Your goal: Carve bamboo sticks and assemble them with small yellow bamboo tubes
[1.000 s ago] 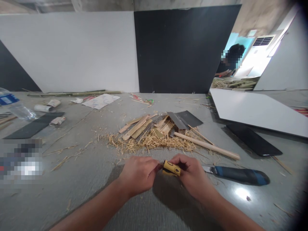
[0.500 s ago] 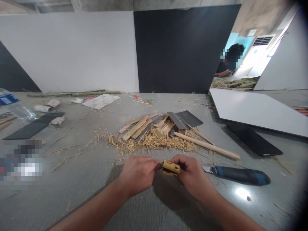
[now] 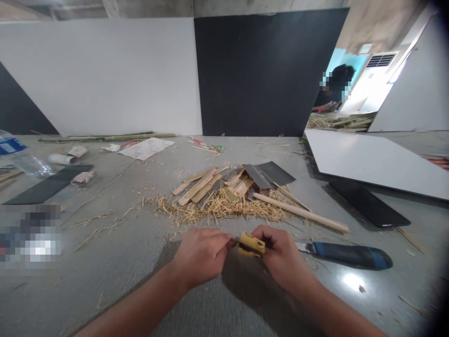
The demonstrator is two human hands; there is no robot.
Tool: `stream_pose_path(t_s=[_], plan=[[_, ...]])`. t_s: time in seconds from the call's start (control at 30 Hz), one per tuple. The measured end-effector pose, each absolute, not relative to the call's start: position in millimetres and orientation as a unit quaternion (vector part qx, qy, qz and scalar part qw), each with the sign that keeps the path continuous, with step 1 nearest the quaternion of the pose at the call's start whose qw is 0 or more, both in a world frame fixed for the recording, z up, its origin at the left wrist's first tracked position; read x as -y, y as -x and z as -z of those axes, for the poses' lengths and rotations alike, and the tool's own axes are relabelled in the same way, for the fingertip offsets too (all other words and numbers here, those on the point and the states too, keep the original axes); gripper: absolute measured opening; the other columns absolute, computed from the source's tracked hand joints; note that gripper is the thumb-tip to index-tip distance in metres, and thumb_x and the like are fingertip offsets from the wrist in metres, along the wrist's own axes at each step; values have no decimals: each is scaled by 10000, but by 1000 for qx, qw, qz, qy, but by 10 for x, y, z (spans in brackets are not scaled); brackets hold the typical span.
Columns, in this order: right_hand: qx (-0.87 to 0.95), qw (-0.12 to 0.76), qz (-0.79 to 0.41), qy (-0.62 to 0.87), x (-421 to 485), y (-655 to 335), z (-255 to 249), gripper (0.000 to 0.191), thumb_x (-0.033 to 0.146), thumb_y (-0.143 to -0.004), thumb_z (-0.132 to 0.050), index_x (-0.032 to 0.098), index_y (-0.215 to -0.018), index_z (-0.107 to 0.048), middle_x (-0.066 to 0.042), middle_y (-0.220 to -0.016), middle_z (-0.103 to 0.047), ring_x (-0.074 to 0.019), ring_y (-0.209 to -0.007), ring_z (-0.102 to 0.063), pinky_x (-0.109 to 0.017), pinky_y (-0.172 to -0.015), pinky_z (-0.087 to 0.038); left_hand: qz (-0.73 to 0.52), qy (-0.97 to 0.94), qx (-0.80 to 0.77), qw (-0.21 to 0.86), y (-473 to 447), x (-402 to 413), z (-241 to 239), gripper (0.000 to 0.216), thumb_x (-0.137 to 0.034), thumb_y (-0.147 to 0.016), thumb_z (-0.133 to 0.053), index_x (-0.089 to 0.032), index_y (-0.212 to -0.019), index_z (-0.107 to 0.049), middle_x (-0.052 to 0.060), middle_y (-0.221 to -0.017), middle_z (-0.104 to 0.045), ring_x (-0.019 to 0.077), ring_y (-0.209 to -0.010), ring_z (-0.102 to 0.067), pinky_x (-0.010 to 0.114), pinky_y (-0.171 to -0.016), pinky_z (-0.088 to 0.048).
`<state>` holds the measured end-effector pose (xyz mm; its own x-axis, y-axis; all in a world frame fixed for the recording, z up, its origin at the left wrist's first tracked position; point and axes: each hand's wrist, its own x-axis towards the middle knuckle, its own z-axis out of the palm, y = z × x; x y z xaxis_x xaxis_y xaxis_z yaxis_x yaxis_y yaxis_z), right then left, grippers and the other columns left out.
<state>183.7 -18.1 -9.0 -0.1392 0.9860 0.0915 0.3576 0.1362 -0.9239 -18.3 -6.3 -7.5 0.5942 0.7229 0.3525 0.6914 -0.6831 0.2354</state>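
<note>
My right hand (image 3: 286,260) is closed on a small yellow tool (image 3: 251,243) with a dark slot along its side; its exact kind is unclear. My left hand (image 3: 203,252) pinches a thin strip (image 3: 236,239) whose far end meets the tool's left side. Most of the strip is hidden by the fingers. Both hands are above the grey floor, in front of a heap of straw-coloured shavings (image 3: 217,208). Right of my right hand lies a blade with a blue-and-black handle (image 3: 354,255).
Wood strips (image 3: 201,187) and a hammer (image 3: 301,210) lie by the shavings. On the right are a black phone-like slab (image 3: 370,203) and a white panel (image 3: 379,161). A plastic bottle (image 3: 26,157) lies left. Upright boards (image 3: 270,75) stand behind; a person (image 3: 335,89) is beyond.
The yellow tool has turned and shifted slightly right, so its dark slot shows more. Both hands keep nearly the same place.
</note>
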Motion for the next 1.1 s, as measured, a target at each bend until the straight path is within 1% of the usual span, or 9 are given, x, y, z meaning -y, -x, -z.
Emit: stream_pose_path(t_s=[0.1,0.3,0.4,0.47,0.57,0.67,0.8,1.0,1.1], plan=[[640,393,-382,539,163,-1860,103,109,120,-622,-494,189,-576,-563,8,-584,-594,-143,-592,-520,-259,-553,-373,-206,-890,-405,45,184,64,85,265,-231,-927,-442,-194,-842,-689,10,-710,-689,149,-625,-622,242,-569,-423],[674,392,-401,481,170,-1827,79,195,114,-669,-523,189,-738,-689,-13,-739,-685,-165,-714,-608,-282,-667,-435,-203,-894,-397,54,193,60,86,240,-194,-900,-457,-195,-841,-689,6,-701,-685,137,-596,-606,232,-560,-414],[664,404,-391,493,181,-1829,89,129,151,-696,-559,190,-704,-682,-15,-710,-664,-161,-687,-591,-280,-639,-421,-202,-895,-392,62,190,66,69,228,-161,-867,-468,-199,-862,-692,4,-703,-687,138,-604,-609,231,-563,-420],[653,420,-373,508,180,-1843,99,73,182,-696,-593,191,-641,-639,-5,-663,-631,-152,-642,-560,-275,-605,-402,-190,-897,-394,69,189,70,55,232,-144,-848,-467,-202,-872,-690,5,-721,-691,141,-620,-614,232,-565,-421],[648,425,-364,517,166,-1859,97,86,158,-659,-603,192,-583,-578,11,-617,-604,-140,-604,-531,-263,-575,-387,-166,-898,-402,74,190,73,40,237,-131,-839,-453,-204,-863,-677,2,-746,-694,148,-633,-618,238,-566,-419],[646,401,-396,515,155,-1851,77,82,140,-665,-581,193,-633,-635,3,-655,-651,-150,-641,-571,-263,-597,-411,-151,-896,-412,69,196,68,41,219,-128,-830,-455,-194,-838,-664,2,-746,-692,160,-639,-624,247,-569,-421],[646,398,-421,497,165,-1829,64,101,204,-729,-593,198,-717,-693,-12,-725,-681,-163,-702,-602,-278,-647,-433,-149,-897,-409,76,199,60,59,237,-107,-798,-462,-198,-863,-671,-1,-744,-696,158,-646,-629,242,-570,-421],[643,399,-388,526,193,-1824,79,98,213,-738,-586,187,-661,-641,-7,-659,-644,-153,-641,-563,-268,-591,-406,-157,-900,-399,78,186,67,82,232,-94,-784,-473,-197,-858,-667,0,-752,-698,156,-643,-625,241,-557,-398],[644,403,-368,535,190,-1834,91,86,188,-717,-577,189,-650,-632,-6,-655,-644,-154,-636,-564,-270,-593,-408,-163,-900,-399,72,177,73,69,209,-124,-833,-463,-191,-846,-661,4,-740,-691,156,-634,-620,243,-551,-391]])
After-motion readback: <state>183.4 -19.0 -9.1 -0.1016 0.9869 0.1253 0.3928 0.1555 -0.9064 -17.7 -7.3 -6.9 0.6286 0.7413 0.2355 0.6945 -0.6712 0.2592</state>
